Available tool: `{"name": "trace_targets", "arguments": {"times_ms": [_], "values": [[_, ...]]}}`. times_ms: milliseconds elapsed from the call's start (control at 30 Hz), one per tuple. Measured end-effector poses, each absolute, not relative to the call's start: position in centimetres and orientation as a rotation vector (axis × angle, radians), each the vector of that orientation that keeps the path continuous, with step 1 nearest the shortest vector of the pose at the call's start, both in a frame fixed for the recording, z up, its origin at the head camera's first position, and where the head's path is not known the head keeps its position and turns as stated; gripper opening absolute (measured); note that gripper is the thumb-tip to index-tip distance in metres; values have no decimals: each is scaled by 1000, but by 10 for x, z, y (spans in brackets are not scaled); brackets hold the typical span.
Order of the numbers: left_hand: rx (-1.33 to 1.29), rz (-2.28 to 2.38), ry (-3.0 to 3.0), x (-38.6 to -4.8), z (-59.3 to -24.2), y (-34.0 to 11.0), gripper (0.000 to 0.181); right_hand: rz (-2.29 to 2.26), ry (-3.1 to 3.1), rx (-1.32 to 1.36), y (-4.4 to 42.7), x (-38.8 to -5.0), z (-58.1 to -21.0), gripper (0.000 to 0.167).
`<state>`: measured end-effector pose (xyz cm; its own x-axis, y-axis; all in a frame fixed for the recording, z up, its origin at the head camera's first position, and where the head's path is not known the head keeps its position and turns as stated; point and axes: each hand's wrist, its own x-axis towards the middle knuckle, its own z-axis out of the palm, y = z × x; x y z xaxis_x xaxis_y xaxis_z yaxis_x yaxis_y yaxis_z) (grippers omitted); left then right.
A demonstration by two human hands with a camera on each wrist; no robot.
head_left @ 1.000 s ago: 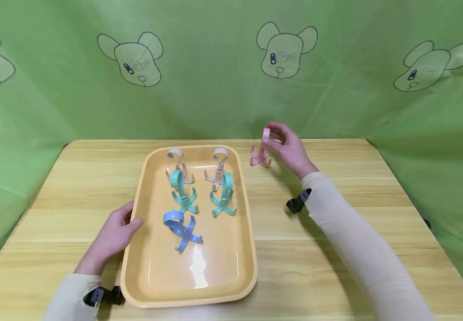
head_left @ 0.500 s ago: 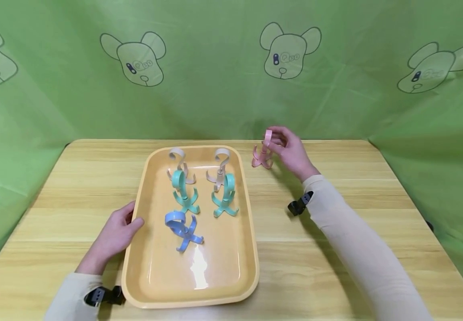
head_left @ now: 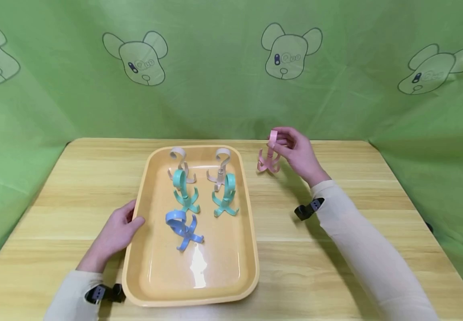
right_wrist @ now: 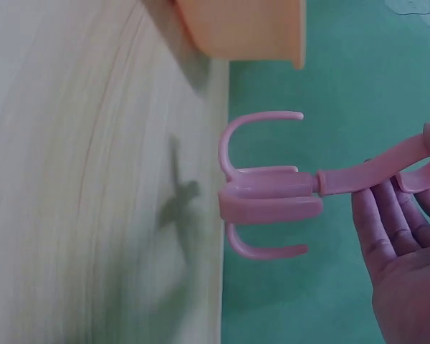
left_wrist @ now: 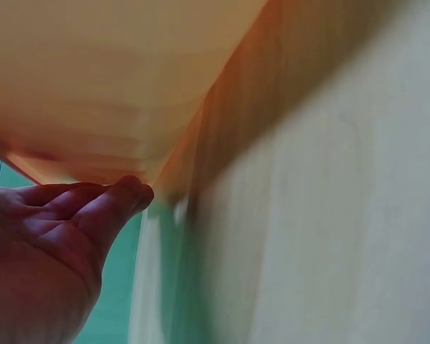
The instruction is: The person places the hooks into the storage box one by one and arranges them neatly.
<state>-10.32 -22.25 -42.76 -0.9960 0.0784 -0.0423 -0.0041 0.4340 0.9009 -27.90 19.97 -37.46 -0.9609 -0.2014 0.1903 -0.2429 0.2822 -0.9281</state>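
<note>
My right hand pinches a pink four-pronged rotating hook by its curved top, right of the tray's far corner. In the right wrist view the pink hook hangs apart from the table, casting a shadow on it, thumb and fingers at its curl. My left hand grips the left rim of a peach tray, thumb over the edge and fingers outside against the wall. Inside the tray stand two beige hooks at the far end, two green hooks before them, and one blue hook nearer on the left.
A pale wood-grain table carries the tray. Behind and at both sides hangs a green cloth printed with bear heads. A black strap device sits on my right wrist, another on my left.
My right hand has lifted the pink hook slightly off the table and drawn it a little to the right and nearer. The left hand keeps its hold on the tray.
</note>
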Motion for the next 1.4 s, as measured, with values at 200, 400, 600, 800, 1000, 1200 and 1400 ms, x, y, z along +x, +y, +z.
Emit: {"name": "trace_targets", "arguments": {"times_ms": [200,400,600,800,1000,1200,1400], "values": [[70,1607,2600,-104,-428,-224,48,1823,-2449,461,201,-265,-365,46],[60,1601,2588,-103,-426,-223,48,1788,-2457,500,202,-247,-354,44],[64,1602,2593,-103,-426,-223,48,1697,-2479,547,206,-234,-350,42],[45,1591,2587,-104,-426,-223,47,1736,-2453,618,211,-222,-346,41],[34,1562,2579,-104,-424,-223,46,1759,-2464,639,216,-211,-342,41],[29,1545,2585,-104,-424,-222,45,1758,-2448,684,219,-198,-339,40],[46,1552,2573,-103,-422,-223,46,1797,-2381,743,222,-188,-333,41]]}}
